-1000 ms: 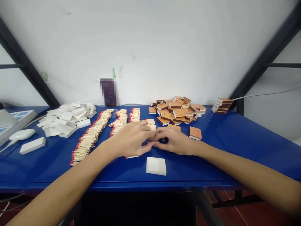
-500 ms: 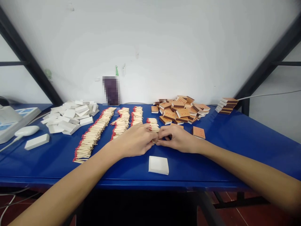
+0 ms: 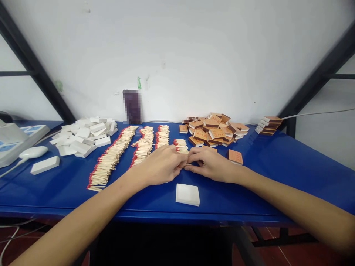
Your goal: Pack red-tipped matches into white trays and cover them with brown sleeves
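My left hand [image 3: 165,162] and my right hand [image 3: 208,162] meet at the near end of a short row of red-tipped matches [image 3: 181,145]. The fingers of both are closed on matches, of which only thin pale ends show between the fingertips; how many is hidden. In front of the hands a white matchbox tray [image 3: 187,194] lies on the blue table. Longer rows of matches [image 3: 112,159] stretch to the left, the nearest partly covered by my left hand. One brown matchbox sleeve [image 3: 235,156] lies just beyond my right wrist.
White trays [image 3: 83,135] are heaped at the back left, and one single white tray [image 3: 45,165] lies nearer. A pile of brown matchboxes [image 3: 213,129] sits at the back, with a stack of matchboxes [image 3: 268,125] farther right. A power strip [image 3: 41,133] and white plug [image 3: 33,152] occupy the left side.
Both hands stay together at the same row, with only slight finger movement. The whole view has shifted a little; the table items keep their places.
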Demonstrator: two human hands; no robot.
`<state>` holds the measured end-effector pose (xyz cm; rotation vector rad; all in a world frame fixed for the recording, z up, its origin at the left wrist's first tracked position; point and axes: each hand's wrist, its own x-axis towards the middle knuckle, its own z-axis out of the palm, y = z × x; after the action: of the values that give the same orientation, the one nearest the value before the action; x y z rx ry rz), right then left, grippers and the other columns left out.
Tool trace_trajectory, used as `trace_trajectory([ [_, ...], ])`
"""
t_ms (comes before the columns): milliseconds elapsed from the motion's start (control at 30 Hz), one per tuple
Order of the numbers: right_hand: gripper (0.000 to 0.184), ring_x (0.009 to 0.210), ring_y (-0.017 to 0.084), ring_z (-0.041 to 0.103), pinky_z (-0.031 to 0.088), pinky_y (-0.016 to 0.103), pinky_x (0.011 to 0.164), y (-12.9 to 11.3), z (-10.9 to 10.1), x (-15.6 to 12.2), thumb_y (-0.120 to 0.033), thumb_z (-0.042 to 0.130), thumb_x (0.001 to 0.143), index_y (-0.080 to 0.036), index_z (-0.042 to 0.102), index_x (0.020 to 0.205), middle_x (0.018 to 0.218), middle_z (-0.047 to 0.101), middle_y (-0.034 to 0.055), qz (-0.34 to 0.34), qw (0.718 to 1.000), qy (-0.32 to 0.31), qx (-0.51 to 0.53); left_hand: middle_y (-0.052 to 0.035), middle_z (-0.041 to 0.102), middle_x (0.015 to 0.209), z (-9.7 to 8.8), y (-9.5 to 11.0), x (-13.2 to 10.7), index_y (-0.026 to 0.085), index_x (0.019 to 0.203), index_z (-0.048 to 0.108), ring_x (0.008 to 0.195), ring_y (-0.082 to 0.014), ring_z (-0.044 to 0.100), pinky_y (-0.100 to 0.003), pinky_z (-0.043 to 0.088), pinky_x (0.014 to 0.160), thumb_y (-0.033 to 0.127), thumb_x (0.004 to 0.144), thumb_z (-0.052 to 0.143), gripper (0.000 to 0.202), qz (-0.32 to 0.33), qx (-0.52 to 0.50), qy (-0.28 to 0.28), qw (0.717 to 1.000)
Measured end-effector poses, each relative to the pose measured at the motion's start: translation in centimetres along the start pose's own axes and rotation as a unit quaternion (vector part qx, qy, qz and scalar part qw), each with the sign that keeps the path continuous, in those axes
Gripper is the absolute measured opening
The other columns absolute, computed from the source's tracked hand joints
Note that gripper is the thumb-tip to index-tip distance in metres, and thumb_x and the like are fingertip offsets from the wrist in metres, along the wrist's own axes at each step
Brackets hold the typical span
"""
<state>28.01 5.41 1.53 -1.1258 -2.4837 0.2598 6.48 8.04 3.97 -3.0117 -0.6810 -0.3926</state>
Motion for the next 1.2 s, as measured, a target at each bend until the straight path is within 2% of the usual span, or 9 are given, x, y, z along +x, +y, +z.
trace_trajectory([
  [133,0.020,0.079,0.018,0.060,0.041,0.030,0.069,-0.20,-0.18,-0.17,-0.032,0.058,0.097,-0.021,0.075,0.096,0.089,0.067,0.0046,0.013,0.998,-0.017,-0.053,-0.0001,0.060,0.071,0.02,-0.08,0.07,0.020,0.081,0.061,0.072,-0.0185,0.058,-0.027,0.039,0.064,0.011,0.083,0.061,0.009,-0.003,-0.010,-0.003,1.000],
  [400,0.019,0.084,0.019,0.062,0.045,0.031,0.073,-0.36,-0.15,-0.33,-0.028,0.055,0.098,-0.019,0.072,0.095,0.097,0.066,0.0073,-0.020,0.999,0.007,-0.041,-0.0008,0.061,0.076,-0.18,-0.11,-0.03,0.020,0.086,0.059,0.076,-0.0196,0.058,-0.029,0.040,0.067,0.011,0.085,0.059,0.009,0.002,-0.011,-0.006,1.000],
  [567,0.019,0.068,0.016,0.059,0.038,0.027,0.063,-0.46,0.14,-0.13,-0.026,0.054,0.097,-0.019,0.070,0.091,0.078,0.068,0.0032,-0.009,0.999,0.002,-0.049,-0.0008,0.060,0.078,0.10,-0.25,-0.09,0.020,0.087,0.059,0.077,-0.0189,0.059,-0.029,0.040,0.068,0.011,0.086,0.058,0.010,0.003,-0.016,-0.006,1.000],
  [733,0.021,0.052,0.012,0.047,0.032,0.025,0.058,-0.74,0.22,-0.04,-0.027,0.055,0.096,-0.019,0.072,0.087,0.057,0.057,-0.0020,0.005,0.999,0.018,-0.046,-0.0007,0.056,0.074,0.27,-0.10,0.07,0.020,0.081,0.058,0.070,-0.0176,0.055,-0.028,0.037,0.062,0.008,0.084,0.056,0.012,-0.002,-0.017,0.011,1.000],
  [933,0.022,0.045,0.010,0.042,0.031,0.024,0.054,-0.87,-0.08,-0.15,-0.026,0.053,0.097,-0.020,0.074,0.103,0.053,0.056,-0.0044,0.033,0.999,-0.027,-0.011,-0.0001,0.056,0.069,0.47,-0.07,0.08,0.020,0.079,0.057,0.068,-0.0171,0.055,-0.027,0.035,0.060,0.008,0.082,0.054,0.013,-0.010,-0.023,0.017,1.000],
  [1033,0.024,0.046,0.010,0.045,0.032,0.024,0.053,-0.86,-0.14,-0.15,-0.027,0.052,0.098,-0.019,0.074,0.100,0.058,0.060,-0.0028,0.030,0.999,-0.040,-0.002,-0.0003,0.056,0.068,0.62,-0.10,0.04,0.020,0.078,0.057,0.069,-0.0172,0.055,-0.027,0.034,0.058,0.009,0.082,0.054,0.012,-0.017,-0.024,0.019,0.999],
  [1200,0.023,0.073,0.016,0.060,0.041,0.025,0.068,-0.85,-0.14,-0.05,-0.026,0.053,0.098,-0.017,0.073,0.094,0.086,0.071,0.0059,-0.012,1.000,-0.009,-0.018,0.0000,0.054,0.066,0.66,-0.07,0.15,0.020,0.077,0.056,0.066,-0.0169,0.054,-0.027,0.031,0.057,0.009,0.080,0.054,0.011,-0.021,-0.024,0.021,0.999],
])
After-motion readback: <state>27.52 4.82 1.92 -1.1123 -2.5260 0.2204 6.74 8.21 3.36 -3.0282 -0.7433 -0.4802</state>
